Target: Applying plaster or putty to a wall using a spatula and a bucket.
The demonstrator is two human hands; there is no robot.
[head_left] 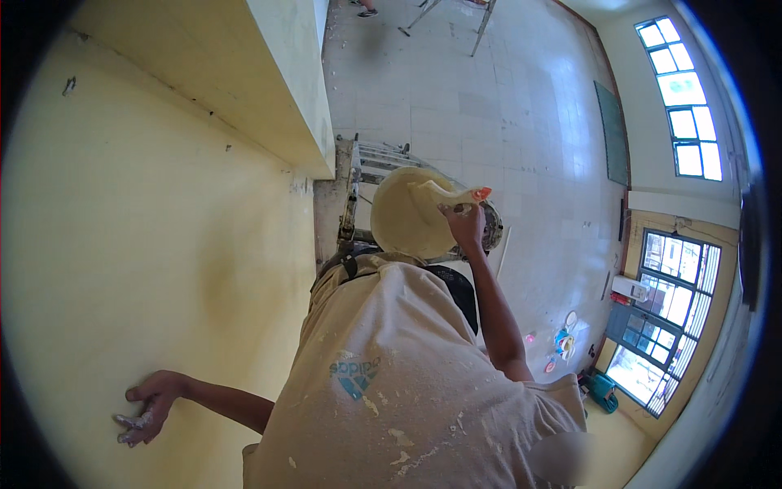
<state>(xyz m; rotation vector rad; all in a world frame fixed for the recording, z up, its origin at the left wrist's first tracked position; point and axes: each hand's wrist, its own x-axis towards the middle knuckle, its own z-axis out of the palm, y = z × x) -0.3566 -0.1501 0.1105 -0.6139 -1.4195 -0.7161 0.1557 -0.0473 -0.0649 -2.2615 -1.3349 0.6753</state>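
Observation:
My right hand (463, 224) is closed round the handle of a cream-smeared paintbrush (444, 194) with an orange end. The brush's far end reaches over the mouth of a large round bucket (391, 232), whose inside is coated in cream paint. This bucket sits in front of my waist, at the top of a paint-spattered stepladder (353, 191). Out to the left, my left hand (151, 407) is open beside the yellow wall (106, 269), fingers apart and smeared with whitish paint. Whether its fingertips touch the wall, I cannot tell.
A yellow beam (244, 73) juts from the wall at upper left. Far below, the tiled floor (521, 122) carries another ladder's legs (482, 28) and a person's foot (368, 12). A dark round container (492, 228) is partly hidden by my right arm. Barred windows (672, 285) line the right.

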